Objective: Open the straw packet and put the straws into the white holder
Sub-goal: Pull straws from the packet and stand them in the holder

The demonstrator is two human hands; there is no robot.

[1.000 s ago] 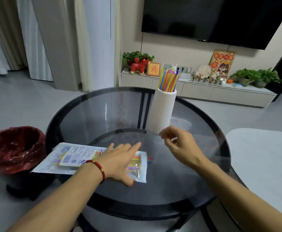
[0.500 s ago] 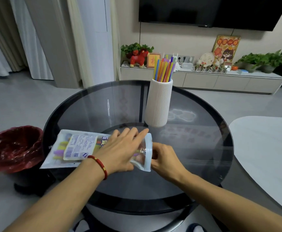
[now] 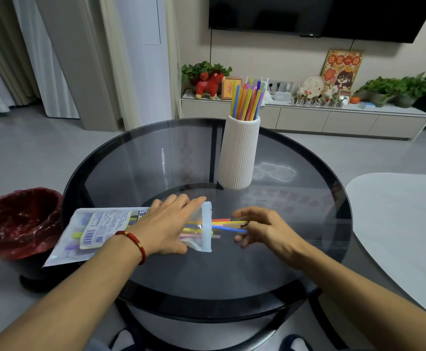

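Straw packet point(image 3: 105, 230) lying flat on the round glass table point(image 3: 295, 262), its open mouth facing right. Left hand point(image 3: 166, 224), fingers extended, presses the packet down. Right hand point(image 3: 265, 230) pinches, as far as the blur allows, the ends of several coloured straws point(image 3: 223, 225) protruding from the mouth. White ribbed holder point(image 3: 238, 153) stands upright behind, already containing straws. Red-lined bin point(image 3: 17, 221) at left.

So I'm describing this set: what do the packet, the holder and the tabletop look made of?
Straw packet: thin glossy plastic film; its clear end shows the straws.
White holder: matte and finely ribbed, perhaps ceramic or plastic.
Table: smoked glass; you see through it, and it reflects light.
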